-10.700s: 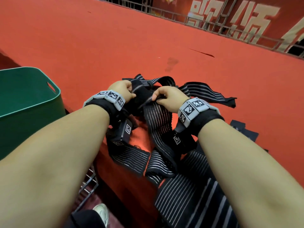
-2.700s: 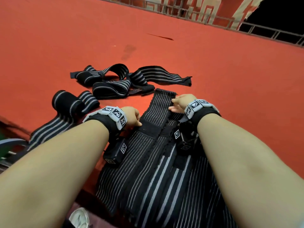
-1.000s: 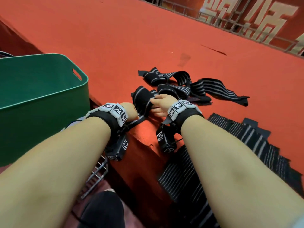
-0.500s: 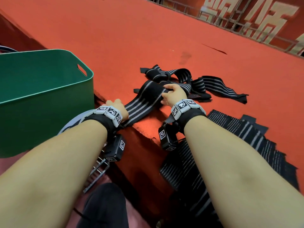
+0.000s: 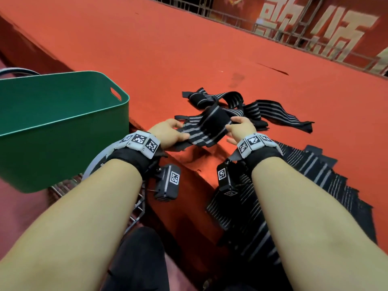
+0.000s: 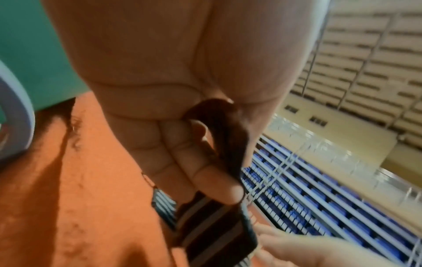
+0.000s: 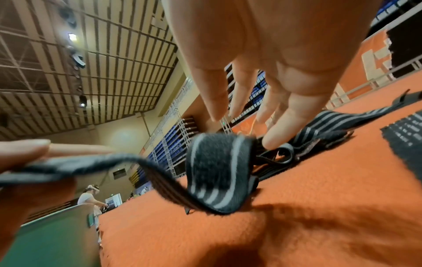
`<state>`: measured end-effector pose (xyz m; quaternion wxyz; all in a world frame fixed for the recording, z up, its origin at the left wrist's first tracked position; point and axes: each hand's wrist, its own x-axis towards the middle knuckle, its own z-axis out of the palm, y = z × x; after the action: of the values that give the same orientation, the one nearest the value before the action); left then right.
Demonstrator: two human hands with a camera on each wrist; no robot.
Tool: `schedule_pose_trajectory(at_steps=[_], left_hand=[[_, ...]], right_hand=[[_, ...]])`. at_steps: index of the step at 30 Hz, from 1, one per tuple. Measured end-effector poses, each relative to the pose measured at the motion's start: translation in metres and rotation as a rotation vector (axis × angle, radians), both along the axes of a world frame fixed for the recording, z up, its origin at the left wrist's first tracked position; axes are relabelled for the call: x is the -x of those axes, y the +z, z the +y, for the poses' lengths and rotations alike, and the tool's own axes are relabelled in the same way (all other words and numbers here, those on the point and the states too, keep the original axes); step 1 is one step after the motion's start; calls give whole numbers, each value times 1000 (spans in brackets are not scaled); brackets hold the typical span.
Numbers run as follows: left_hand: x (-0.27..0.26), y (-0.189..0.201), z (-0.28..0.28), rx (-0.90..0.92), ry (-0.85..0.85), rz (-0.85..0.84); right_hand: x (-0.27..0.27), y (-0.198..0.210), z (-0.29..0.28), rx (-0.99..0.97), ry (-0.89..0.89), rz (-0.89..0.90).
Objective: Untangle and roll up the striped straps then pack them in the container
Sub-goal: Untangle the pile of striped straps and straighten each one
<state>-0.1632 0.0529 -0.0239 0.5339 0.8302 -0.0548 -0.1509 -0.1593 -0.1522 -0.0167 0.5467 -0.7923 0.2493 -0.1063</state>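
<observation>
A black strap with grey stripes (image 5: 204, 127) hangs slack between my hands above the red platform's edge (image 5: 189, 162). My left hand (image 5: 176, 131) pinches its near end; in the left wrist view the curled fingers (image 6: 205, 162) hold the strap (image 6: 214, 229). My right hand (image 5: 235, 124) is at the strap's far end with its fingers straight. In the right wrist view these fingers (image 7: 280, 126) reach over a folded bend of the strap (image 7: 217, 162) and one fingertip touches near it. A tangle of more striped straps (image 5: 258, 108) lies just behind. The green container (image 5: 63, 124) stands at the left.
Several striped straps (image 5: 310, 181) lie flat side by side at the right and hang over the platform's front. A wire rack (image 5: 136, 206) shows under the container. A railing (image 5: 231, 17) runs along the platform's far side. A person (image 7: 89, 196) stands far off.
Half a second ago the strap lay stretched between my hands. My left hand has since moved up and right, the strap has gone slack, and my right fingers have straightened.
</observation>
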Motion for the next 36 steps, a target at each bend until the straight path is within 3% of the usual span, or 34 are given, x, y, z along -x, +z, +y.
schedule_pose_trajectory(at_steps=[2, 6, 10, 15, 22, 25, 30, 33, 36], left_hand=[[7, 2, -4, 144, -2, -5], [26, -3, -13, 315, -39, -4], [46, -8, -20, 309, -90, -31], [62, 8, -26, 198, -170, -79], [72, 21, -22, 243, -243, -94], [72, 20, -22, 274, -196, -104], [69, 15, -22, 92, -48, -272], [68, 17, -21, 95, 6, -310], [65, 20, -21, 110, 44, -332]], right_hand=[[15, 0, 0, 122, 40, 13], [67, -18, 1, 127, 189, -34], [105, -31, 4, 203, 369, 2], [114, -9, 17, 273, 517, -51], [115, -7, 23, 197, 508, -126], [114, -9, 22, 176, 447, -164], [115, -8, 21, 114, 449, -214], [115, -9, 19, 72, 446, -217], [111, -10, 17, 153, 460, -247]])
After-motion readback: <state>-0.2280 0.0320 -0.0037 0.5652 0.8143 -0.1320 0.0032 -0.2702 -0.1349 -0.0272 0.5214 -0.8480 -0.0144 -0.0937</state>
